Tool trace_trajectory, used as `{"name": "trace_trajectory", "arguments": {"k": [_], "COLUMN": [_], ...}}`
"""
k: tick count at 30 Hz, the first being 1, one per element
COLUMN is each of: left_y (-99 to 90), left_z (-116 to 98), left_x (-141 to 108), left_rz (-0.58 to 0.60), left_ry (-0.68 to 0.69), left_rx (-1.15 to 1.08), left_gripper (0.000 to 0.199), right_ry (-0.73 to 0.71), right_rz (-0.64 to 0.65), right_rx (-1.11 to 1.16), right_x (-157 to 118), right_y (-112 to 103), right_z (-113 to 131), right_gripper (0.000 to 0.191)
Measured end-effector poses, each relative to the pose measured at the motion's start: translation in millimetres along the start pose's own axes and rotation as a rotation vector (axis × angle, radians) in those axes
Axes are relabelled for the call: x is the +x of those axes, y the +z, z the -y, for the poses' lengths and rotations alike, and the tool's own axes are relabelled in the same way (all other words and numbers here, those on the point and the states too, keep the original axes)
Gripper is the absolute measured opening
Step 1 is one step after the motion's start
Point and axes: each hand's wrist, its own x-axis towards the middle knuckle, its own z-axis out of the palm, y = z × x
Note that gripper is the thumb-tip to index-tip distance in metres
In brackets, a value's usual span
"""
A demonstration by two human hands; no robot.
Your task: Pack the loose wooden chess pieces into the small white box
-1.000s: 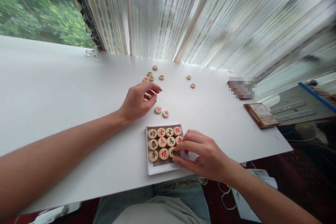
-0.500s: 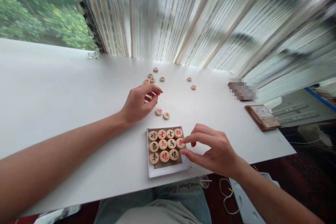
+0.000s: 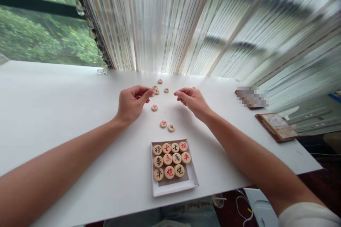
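My left hand (image 3: 135, 103) reaches over the table with thumb and fingers pinched together at a wooden xiangqi piece, mostly hidden behind the thumb. Two more pieces lie right beside the fingertips, one of them a piece with dark marking (image 3: 156, 92). My right hand (image 3: 192, 101) hovers to the right, fingers curled together; whether something is between them cannot be made out. A loose piece (image 3: 166, 90) lies between the hands. Nearer me are a red-marked piece (image 3: 155, 108), another red piece (image 3: 163, 123) and a black one (image 3: 171, 127).
A shallow white box (image 3: 176, 186) near the front edge holds several pieces in rows, red and black characters up. One piece (image 3: 160, 81) lies further back. At the right stand a brown-edged flat item (image 3: 277, 126) and a blurred one (image 3: 252, 97). A string curtain (image 3: 160, 21) hangs behind.
My right hand has left the red piece in the box and moved forward to the loose pieces. My left hand has closed at the piece cluster, uncovering a red piece. The view has tilted up.
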Motion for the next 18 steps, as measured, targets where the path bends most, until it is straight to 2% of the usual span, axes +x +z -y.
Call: {"name": "trace_trajectory", "arguments": {"k": [4,8,13,18], "left_y": [-6.6,-7.0,-3.9,-1.8], "left_z": [9,17,14,7], "left_x": [11,11,8,7], "left_rz": [-0.051,-0.068,-0.023,0.001], "left_ry": [-0.031,-0.111,-0.149,-0.155], "left_rx": [0.006,0.008,0.022,0.061], "left_gripper": [0.045,0.053,0.042,0.03], "right_ry": [-0.003,-0.092,-0.243,-0.288], "right_rz": [-0.031,0.016,0.098,0.103], "right_rx": [-0.02,-0.077,-0.246,-0.307], "right_x": [17,10,1,2], "right_y": [15,16,15,16], "right_z": [-20,-25,-19,-17], "right_gripper": [0.043,0.04,0.035,0.034]}}
